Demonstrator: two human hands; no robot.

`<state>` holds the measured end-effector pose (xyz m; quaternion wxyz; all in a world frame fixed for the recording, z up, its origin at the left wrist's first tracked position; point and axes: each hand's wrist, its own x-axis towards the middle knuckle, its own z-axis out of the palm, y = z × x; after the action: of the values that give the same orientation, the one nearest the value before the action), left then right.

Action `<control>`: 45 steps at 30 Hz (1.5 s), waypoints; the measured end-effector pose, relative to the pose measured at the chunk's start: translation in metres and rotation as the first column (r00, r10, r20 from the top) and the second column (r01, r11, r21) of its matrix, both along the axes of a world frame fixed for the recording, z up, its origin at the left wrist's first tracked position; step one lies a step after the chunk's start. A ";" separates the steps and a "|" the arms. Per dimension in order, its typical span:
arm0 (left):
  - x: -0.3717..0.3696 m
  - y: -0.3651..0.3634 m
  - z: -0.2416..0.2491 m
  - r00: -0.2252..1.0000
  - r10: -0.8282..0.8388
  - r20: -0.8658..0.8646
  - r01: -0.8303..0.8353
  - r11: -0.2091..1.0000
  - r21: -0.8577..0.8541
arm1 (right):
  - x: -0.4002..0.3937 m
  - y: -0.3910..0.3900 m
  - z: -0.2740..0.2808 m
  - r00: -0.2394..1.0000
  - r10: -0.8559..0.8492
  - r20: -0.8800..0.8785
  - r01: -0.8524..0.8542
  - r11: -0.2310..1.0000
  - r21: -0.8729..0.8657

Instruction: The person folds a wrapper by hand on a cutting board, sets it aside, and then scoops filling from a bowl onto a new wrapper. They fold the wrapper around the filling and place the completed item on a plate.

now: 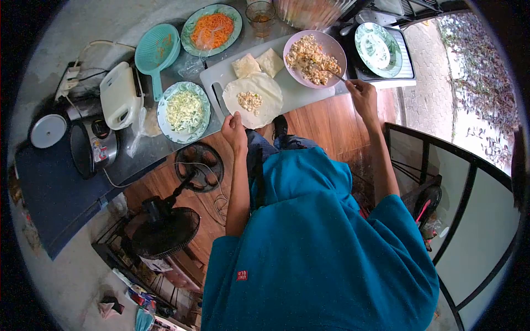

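The round wrapper [269,113] lies flat on the white cutting board [303,99], in the upper middle of the frame. It is thin, pale cream and nearly circular, so it shows no clear long axis. On it, a little left of its middle, sits a small heap of crumbly filling, whitish with orange bits.

The left hand [235,132] is at the lower left edge of the wrapper. Its fingers are curled, with the tips at this edge; I cannot tell if they pinch it.

The right hand [363,99] has its fingers closed on the handle of the spoon [337,75]. The long axis of the spoon is slanting: the handle points to the lower right, and the other end goes up and left into the filling of the pink bowl [289,55]. This filling is chunky, of the same whitish and orange look.

Just above the wrapper are two folded pieces [270,62], pale and roughly square. The plate of shredded cabbage [161,115] is at the left of the board.
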<state>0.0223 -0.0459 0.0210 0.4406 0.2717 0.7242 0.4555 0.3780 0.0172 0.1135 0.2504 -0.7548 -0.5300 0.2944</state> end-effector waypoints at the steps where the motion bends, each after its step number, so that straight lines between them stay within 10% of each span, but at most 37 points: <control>1: -0.001 0.001 -0.002 1.000 0.003 -0.003 -0.003 1.000 -0.007 | 0.005 0.000 -0.001 1.000 0.017 0.016 -0.018 0.998 0.053; 21: 0.007 0.003 0.004 0.995 0.048 0.082 -0.054 0.996 0.067 | -0.032 0.012 -0.002 0.971 -0.034 0.237 0.001 0.990 0.140; 30: 0.005 0.002 -0.009 0.988 0.088 0.127 -0.103 0.988 0.119 | -0.011 0.012 -0.041 0.953 -0.153 -0.261 0.169 0.985 0.038; 35: 0.009 0.004 0.019 0.996 0.059 -0.072 -0.056 0.997 0.049 | 0.005 0.006 -0.035 0.946 -0.196 -0.258 0.210 0.977 0.027; 45: 0.001 0.001 -0.016 0.989 0.094 0.114 -0.100 0.994 0.048 | 0.001 -0.006 -0.020 0.943 -0.148 -0.299 0.166 0.986 0.033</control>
<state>0.0236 -0.0446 0.0047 0.4503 0.2220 0.6983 0.5102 0.3793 0.0115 0.0934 0.3713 -0.7345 -0.4330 0.3676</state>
